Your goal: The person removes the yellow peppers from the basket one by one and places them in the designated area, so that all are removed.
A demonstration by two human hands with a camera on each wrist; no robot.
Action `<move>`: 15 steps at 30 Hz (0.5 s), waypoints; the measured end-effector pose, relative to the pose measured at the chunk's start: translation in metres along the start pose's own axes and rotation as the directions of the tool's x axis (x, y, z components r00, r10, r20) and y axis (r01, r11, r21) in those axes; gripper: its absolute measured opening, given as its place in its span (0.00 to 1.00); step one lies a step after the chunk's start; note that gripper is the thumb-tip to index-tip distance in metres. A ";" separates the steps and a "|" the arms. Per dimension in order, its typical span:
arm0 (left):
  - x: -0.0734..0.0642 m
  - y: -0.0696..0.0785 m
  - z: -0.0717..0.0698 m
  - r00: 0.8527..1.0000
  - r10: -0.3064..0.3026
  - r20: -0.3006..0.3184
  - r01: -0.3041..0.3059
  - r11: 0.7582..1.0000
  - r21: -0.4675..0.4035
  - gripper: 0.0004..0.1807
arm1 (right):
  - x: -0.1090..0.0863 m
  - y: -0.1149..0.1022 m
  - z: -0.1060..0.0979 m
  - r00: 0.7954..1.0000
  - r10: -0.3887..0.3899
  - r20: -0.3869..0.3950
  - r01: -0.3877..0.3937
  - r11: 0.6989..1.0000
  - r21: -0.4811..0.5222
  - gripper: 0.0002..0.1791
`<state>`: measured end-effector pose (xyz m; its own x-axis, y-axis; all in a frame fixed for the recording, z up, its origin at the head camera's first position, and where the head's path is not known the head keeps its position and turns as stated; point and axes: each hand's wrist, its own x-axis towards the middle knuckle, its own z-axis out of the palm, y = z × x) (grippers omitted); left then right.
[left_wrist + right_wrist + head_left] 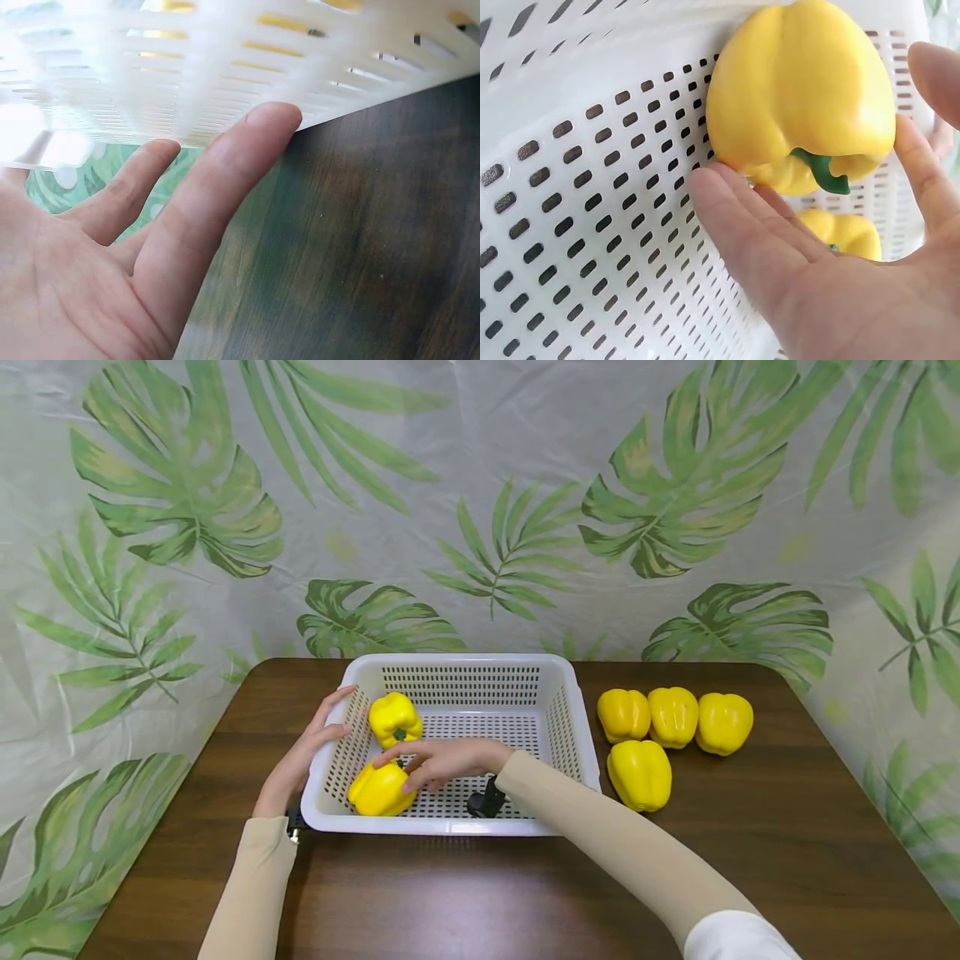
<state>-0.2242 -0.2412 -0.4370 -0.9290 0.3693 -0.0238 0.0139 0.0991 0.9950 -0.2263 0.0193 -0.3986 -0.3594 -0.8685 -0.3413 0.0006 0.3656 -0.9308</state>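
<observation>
A white perforated plastic basket [450,827] stands on the table with two yellow bell peppers inside. My left hand [303,756] is at its left side, with some fingertips over the rim; in the left wrist view, extended fingers [225,169] lie against the slotted outer wall. Inside the basket, my right hand [450,758] reaches to the near-left bell pepper [381,789]. In the right wrist view its fairly straight fingers [731,217] spread around the stem end of that pepper, without closing on it. The other bell pepper [395,720] lies farther back by the left wall.
Several more yellow bell peppers [640,775] sit on the brown wooden table [465,893], right of the basket. A leaf-patterned cloth [495,543] hangs behind the table. Black wrist gear [487,799] shows below my right wrist.
</observation>
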 end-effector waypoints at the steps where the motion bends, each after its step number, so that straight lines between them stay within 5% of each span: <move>1: 0.000 0.000 0.000 1.000 -0.001 -0.001 0.001 1.000 0.000 0.34 | 0.000 0.000 0.000 1.000 0.000 0.001 0.000 1.000 0.000 0.29; 8: 0.000 0.001 0.000 1.000 -0.004 -0.008 0.004 1.000 0.010 0.34 | 0.003 0.001 -0.001 0.998 0.030 0.063 -0.033 0.998 0.044 0.34; 15: 0.000 0.000 -0.001 1.000 0.017 0.022 -0.016 1.000 -0.026 0.33 | 0.004 0.002 -0.001 1.000 0.031 0.004 -0.032 0.996 0.086 0.29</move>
<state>-0.2248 -0.2415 -0.4365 -0.9203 0.3912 -0.0094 0.0190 0.0687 0.9975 -0.2289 0.0172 -0.4021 -0.3558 -0.8578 -0.3708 0.0925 0.3625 -0.9274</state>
